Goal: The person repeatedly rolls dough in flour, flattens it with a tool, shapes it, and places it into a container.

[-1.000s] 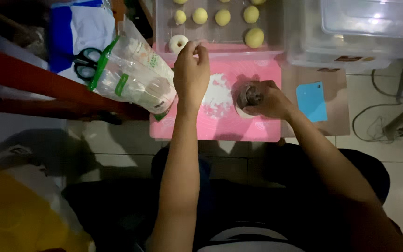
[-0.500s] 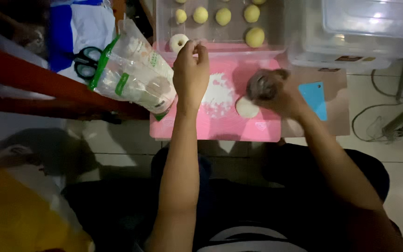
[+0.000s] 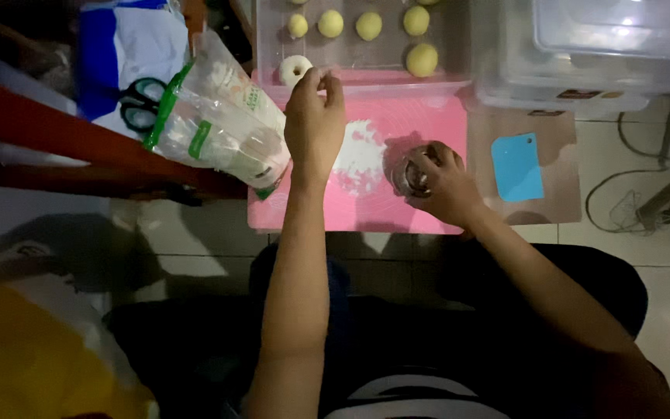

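A clear plastic bag (image 3: 219, 128) with green trim and a green label, holding white powder, lay tilted just left of the left grip (image 3: 313, 116); a small label strip (image 3: 579, 94) marked the clear tub beyond the right grip (image 3: 436, 180)

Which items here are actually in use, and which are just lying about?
In use:
- right hand pressing a small glass down on the pink mat
- left hand raised, fingers pinched, over the flour patch
- clear tray of dough balls
- flour bag

Lying about:
- blue scraper
- scissors
- stacked clear containers
- cables
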